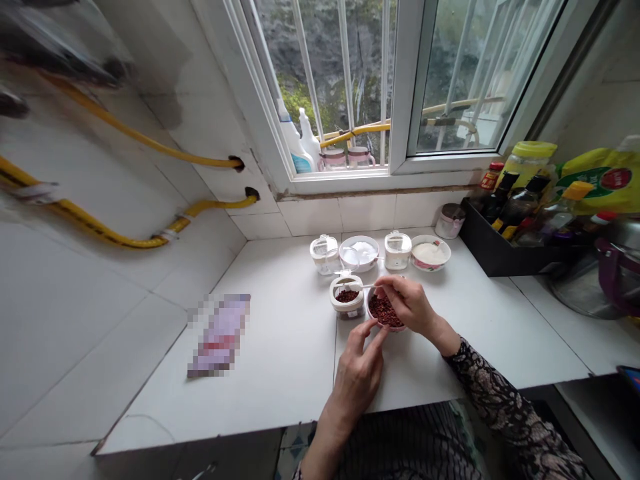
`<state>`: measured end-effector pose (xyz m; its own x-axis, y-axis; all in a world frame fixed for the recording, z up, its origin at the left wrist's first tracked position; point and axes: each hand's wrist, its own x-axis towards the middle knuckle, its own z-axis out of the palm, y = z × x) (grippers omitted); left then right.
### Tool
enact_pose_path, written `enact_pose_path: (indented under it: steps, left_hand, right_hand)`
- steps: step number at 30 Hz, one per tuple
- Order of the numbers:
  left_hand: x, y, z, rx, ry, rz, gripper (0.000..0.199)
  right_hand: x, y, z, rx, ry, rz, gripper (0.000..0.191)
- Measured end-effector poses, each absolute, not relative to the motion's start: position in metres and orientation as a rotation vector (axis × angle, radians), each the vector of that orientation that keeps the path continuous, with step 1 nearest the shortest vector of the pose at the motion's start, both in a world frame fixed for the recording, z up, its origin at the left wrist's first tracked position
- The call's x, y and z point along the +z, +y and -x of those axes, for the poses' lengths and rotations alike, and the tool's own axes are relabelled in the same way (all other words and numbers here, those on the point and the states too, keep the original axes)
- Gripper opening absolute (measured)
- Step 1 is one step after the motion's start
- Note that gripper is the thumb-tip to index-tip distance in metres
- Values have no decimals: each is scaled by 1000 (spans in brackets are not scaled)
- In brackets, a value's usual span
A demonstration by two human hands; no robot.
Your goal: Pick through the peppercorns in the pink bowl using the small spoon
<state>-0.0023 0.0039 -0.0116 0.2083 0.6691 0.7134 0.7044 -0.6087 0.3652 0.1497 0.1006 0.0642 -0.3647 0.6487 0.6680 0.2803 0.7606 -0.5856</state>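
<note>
My right hand (407, 303) is closed on a small white spoon (369, 287), whose far end reaches left over an open seasoning jar (347, 308) with a pale rim. Dark red grains that look like Sichuan peppercorns (347, 295) lie inside that jar. Just right of it stands a bowl (395, 328) filled with the same peppercorns, partly covered by my right hand. The fingers of my left hand (361, 363) hold the bowl's near rim. Behind are two clear-lidded jars, one on the left (324, 255) and one on the right (398, 251).
A bowl of white powder (360, 253) and a bowl of pale granules (431, 253) stand near the wall. At right are a lidded jar (449, 221), a black box of bottles (500, 253) and a metal pot (585, 287). A blurred purple packet (220, 337) lies left.
</note>
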Motion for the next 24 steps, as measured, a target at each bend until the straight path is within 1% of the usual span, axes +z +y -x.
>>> enact_pose_path:
  steps: [4,9,13,18,24]
  left_hand:
    - [-10,4,3,-1384,-1373,2420,56]
    - [-10,4,3,-1394,-1369,2414,57]
    - [-11,4,3,-1410,-1373,2411,56]
    - [-11,4,2,-1407,-1389,2409,57]
    - [-11,4,3,-1401,-1372,2410,57]
  right_hand:
    - [66,108,-164,588,-1823,847,18]
    - [61,117,-167,627,-1891,1041,18]
    - [58,116,-160,852,-1869,1082,19]
    - [57,119,-160,1178,-1645,1107,16]
    - [60,124,-165,1352,-1425,1093,14]
